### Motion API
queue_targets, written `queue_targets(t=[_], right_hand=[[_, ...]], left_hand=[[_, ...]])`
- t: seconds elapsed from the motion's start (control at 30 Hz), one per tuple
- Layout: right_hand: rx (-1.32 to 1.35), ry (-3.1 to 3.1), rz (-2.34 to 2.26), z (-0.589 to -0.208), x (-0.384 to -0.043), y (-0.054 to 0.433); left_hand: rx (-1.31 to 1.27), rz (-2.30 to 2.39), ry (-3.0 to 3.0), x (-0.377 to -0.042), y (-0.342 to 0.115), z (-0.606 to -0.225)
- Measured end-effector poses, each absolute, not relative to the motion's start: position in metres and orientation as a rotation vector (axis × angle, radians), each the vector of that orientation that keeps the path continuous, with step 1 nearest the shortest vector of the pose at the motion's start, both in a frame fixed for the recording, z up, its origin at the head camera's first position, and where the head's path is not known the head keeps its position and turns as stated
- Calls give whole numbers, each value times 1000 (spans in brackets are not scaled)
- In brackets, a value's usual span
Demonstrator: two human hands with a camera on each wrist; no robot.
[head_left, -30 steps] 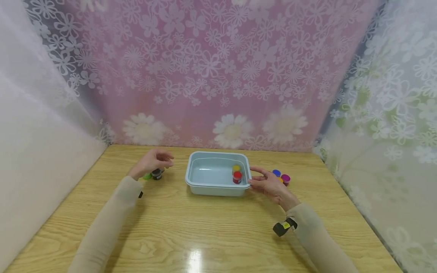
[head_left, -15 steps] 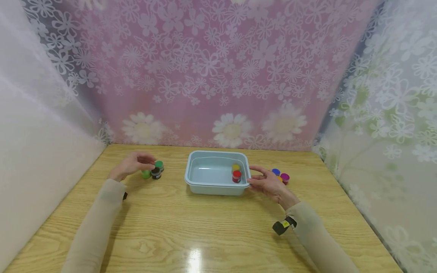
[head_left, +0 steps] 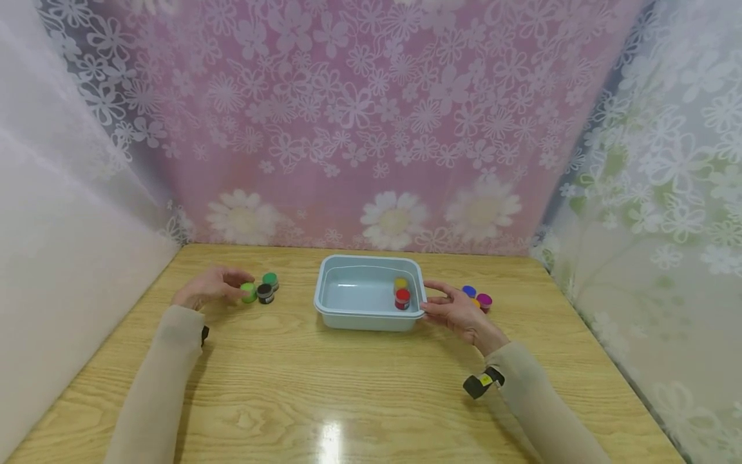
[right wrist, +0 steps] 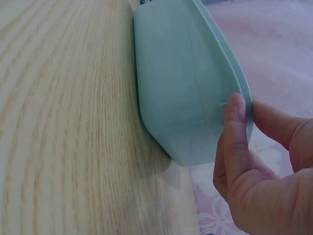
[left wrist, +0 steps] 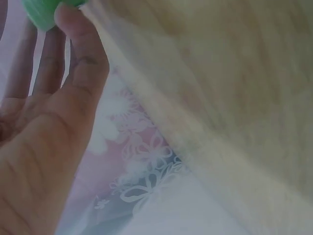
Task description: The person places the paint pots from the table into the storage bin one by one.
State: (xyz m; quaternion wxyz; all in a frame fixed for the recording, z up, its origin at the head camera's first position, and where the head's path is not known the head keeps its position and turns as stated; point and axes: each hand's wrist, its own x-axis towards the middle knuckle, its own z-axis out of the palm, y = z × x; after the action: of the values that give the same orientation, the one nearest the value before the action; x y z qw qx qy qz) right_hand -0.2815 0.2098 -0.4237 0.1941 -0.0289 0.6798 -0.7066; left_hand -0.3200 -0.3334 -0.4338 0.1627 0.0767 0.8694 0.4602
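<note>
On the table's left side my left hand [head_left: 210, 287] holds a small light green paint jar [head_left: 248, 293] between thumb and fingers. The left wrist view catches only the bottom part of that green jar [left wrist: 41, 13], up at the fingertips. Right beside it stand a dark green paint jar [head_left: 270, 281] and a black one [head_left: 265, 294]. My right hand [head_left: 460, 316] pinches the right rim of a pale blue plastic tub [head_left: 371, 316], finger and thumb on either side of the edge in the right wrist view. Inside the tub's right end sit a red paint jar [head_left: 402, 299] and a yellow one [head_left: 400, 283].
To the right of my right hand stand a blue jar [head_left: 469, 292], a purple jar [head_left: 484, 301] and a partly hidden orange jar [head_left: 476, 303]. The wooden table [head_left: 324, 380] ends at a flowered pink curtain [head_left: 371, 142] behind, with pale curtains at both sides.
My left hand has moved left, off the dark green jar and past the black one, and taken hold of the light green jar. The right hand has stayed on the tub's rim.
</note>
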Motion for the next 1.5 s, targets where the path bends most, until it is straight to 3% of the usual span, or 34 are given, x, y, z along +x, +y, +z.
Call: queue_targets(t=[0.8, 1.1, 1.5], right_hand=[[-92, 1900, -1975, -423, -284, 209], [-81, 1902, -1981, -421, -284, 208], [-75, 1886, -1993, -423, -282, 210]], left_hand=[[73, 1467, 2418, -322, -335, -441], [197, 1545, 2491, -321, -326, -427], [335, 1557, 2592, -320, -283, -418]])
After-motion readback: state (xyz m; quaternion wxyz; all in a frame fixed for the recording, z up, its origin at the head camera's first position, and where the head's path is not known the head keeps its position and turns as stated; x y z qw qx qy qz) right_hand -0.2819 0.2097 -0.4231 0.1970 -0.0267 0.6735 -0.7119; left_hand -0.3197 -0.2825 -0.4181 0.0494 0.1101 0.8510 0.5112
